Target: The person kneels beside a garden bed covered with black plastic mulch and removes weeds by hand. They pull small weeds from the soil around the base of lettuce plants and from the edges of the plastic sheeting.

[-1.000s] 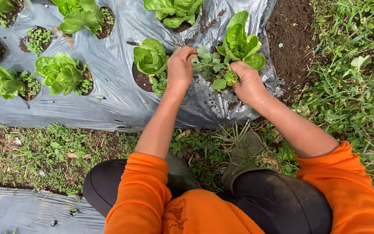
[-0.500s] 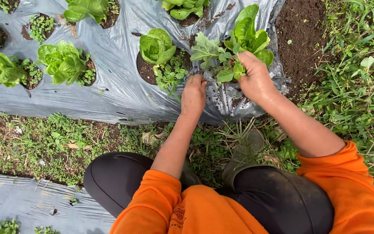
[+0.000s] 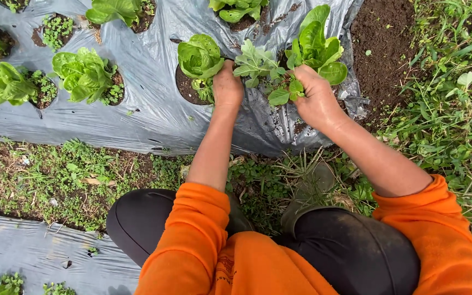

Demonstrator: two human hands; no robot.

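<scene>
left hand (image 3: 228, 84): closed low on small leafy green weeds (image 3: 202, 90) beside round green lettuce plant (image 3: 199, 55) | right hand (image 3: 313, 95): bunch of pulled green weeds (image 3: 271, 76) gripped | shiny grey plastic sheet (image 3: 148, 109) | weeds best grabbed low, lettuce left untouched

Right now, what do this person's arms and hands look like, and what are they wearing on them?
Both hands, the left hand and the right hand, are bare, with no gloves, rings or watch visible. The forearms are bare too. Bright orange sleeves of thick soft fabric are pushed up to about the elbows, bunching there on each arm.
</scene>
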